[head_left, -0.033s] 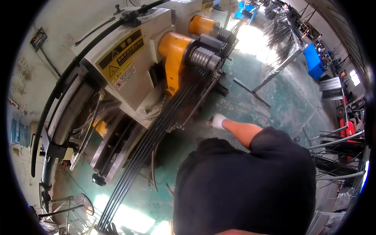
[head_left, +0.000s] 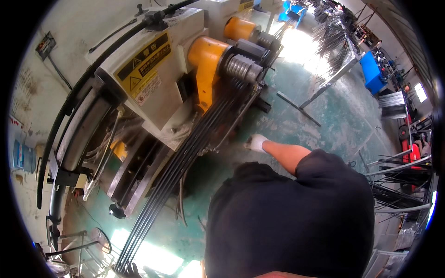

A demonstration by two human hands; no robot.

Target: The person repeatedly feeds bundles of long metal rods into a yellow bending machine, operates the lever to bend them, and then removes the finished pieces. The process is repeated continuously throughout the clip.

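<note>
Our gloved right hand (head_left: 255, 142) hangs curled; we cannot tell whether it grips anything. Left of it, rods (head_left: 183, 155) slant past the machine (head_left: 171, 104) toward what seems our left hand (head_left: 133, 270), grip unclear. Should the machine turn, swinging rods could strike us.

Bright light (head_left: 299, 48) flares across your scuffed green floor (head_left: 345, 109), while a stained white wall (head_left: 28, 99) stands on your left.

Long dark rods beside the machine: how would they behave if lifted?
The rods look fairly stiff, running nearly straight. Being long and thin, they may flex toward the ends. Their smooth sheen and side-by-side lay suggest they could slide apart.
</note>
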